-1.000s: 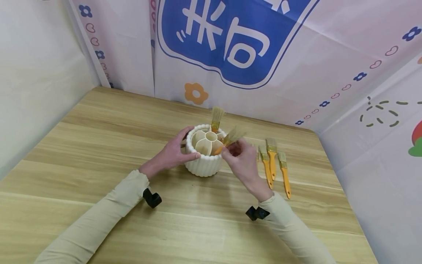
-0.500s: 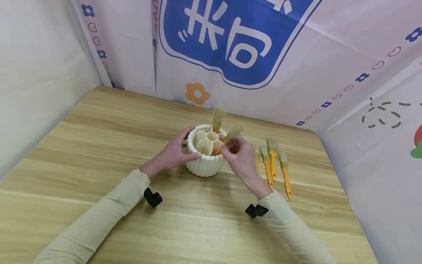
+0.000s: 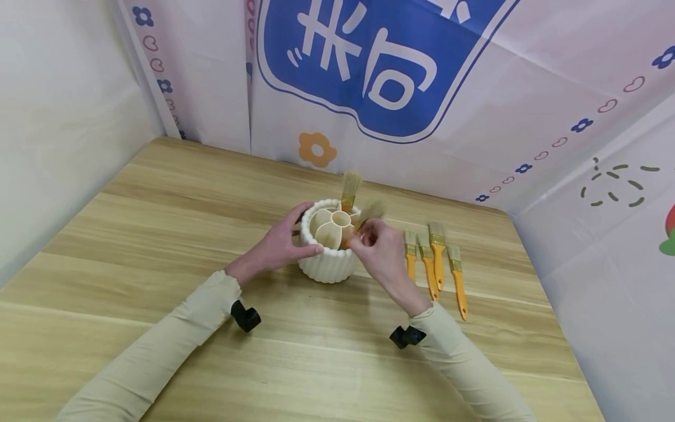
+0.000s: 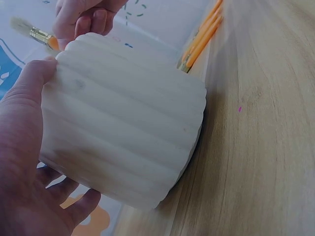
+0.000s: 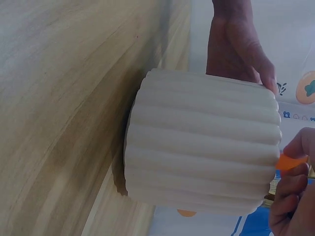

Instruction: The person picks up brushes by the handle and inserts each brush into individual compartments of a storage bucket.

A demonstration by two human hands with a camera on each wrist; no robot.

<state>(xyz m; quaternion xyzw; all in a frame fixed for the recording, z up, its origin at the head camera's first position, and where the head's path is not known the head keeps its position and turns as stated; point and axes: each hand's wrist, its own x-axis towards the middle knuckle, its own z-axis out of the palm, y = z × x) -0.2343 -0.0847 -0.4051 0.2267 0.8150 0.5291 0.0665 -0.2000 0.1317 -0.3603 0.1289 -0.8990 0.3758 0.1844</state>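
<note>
A white ribbed holder (image 3: 327, 269), divided inside into petal-shaped compartments, stands upright on the table. My left hand (image 3: 276, 245) grips its left side, thumb at the beaded rim and fingers round the back. One paintbrush (image 3: 350, 186) stands bristles up in a rear compartment. At the right rim, my right hand (image 3: 387, 252) pinches a second paintbrush (image 3: 373, 210), bristles up and tilted right, with its handle end inside the holder. In the right wrist view, its orange handle (image 5: 290, 162) shows between thumb and fingers (image 5: 288, 196). The compartment walls hide the handle's lower part.
Several paintbrushes with orange handles (image 3: 459, 293) lie side by side on the wooden table (image 3: 263, 363), right of the holder. A printed sheet (image 3: 464, 158) hangs along the table's back edge, and a pale wall (image 3: 606, 264) borders the right side.
My right hand has shifted slightly left, and the pinched paintbrush stands a little steeper, with less handle showing. A paintbrush on the table has come out from behind that hand. My left hand stays put.
</note>
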